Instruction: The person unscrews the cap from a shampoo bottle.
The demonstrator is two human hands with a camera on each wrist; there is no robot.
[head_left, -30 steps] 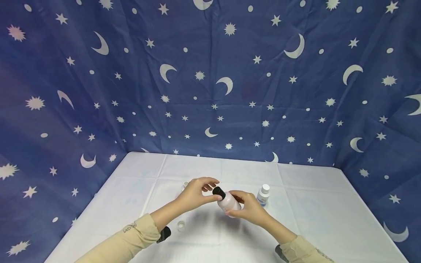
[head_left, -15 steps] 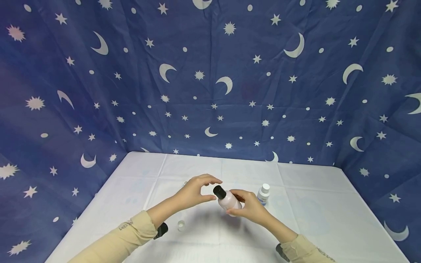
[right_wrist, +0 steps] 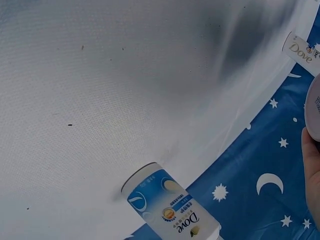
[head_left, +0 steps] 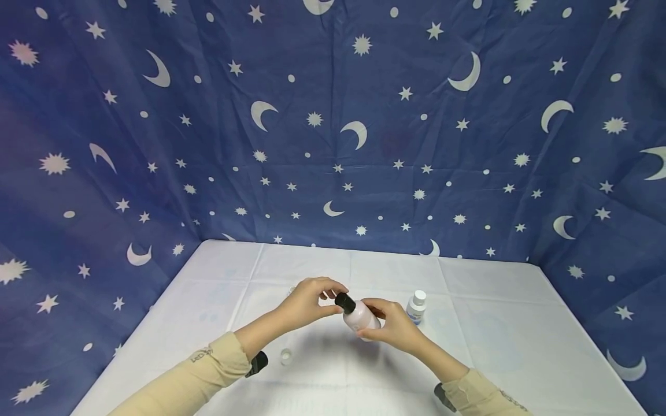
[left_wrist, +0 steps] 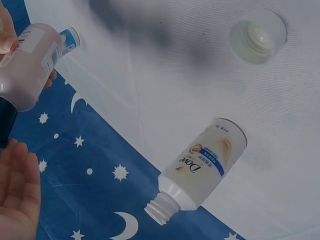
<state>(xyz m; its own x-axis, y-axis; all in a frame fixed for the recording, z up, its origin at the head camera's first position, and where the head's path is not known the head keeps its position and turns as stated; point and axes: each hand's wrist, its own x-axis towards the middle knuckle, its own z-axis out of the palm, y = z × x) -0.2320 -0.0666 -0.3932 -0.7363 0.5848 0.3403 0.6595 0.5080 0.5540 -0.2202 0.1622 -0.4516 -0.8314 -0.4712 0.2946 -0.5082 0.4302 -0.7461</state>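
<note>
My right hand (head_left: pixel 392 329) grips a pale pink bottle (head_left: pixel 362 318) round its body, tilted with its black cap (head_left: pixel 345 302) toward the left. It is held up over the table, a shadow below. My left hand (head_left: pixel 308 301) pinches the cap, thumb on the near side and fingers behind. In the left wrist view the bottle's label (left_wrist: pixel 31 40) shows, and the left fingers (left_wrist: pixel 20 172) lie beside the dark cap. At the right wrist view's edge, only part of the bottle (right_wrist: pixel 314 110) and some of the hand appear.
An uncapped white Dove bottle (left_wrist: pixel 200 167) stands behind my left hand, mostly hidden in the head view. A white-capped Dove bottle (head_left: pixel 417 306) stands beyond my right hand. A small translucent cap (head_left: pixel 286 356) lies on the white-covered table (head_left: pixel 484 346). A blue star-and-moon cloth (head_left: pixel 333 115) surrounds the back.
My left hand came off the cap, fingers spread, half a second ago, and has closed round it again. The right hand keeps its grip on the bottle, nearly still.
</note>
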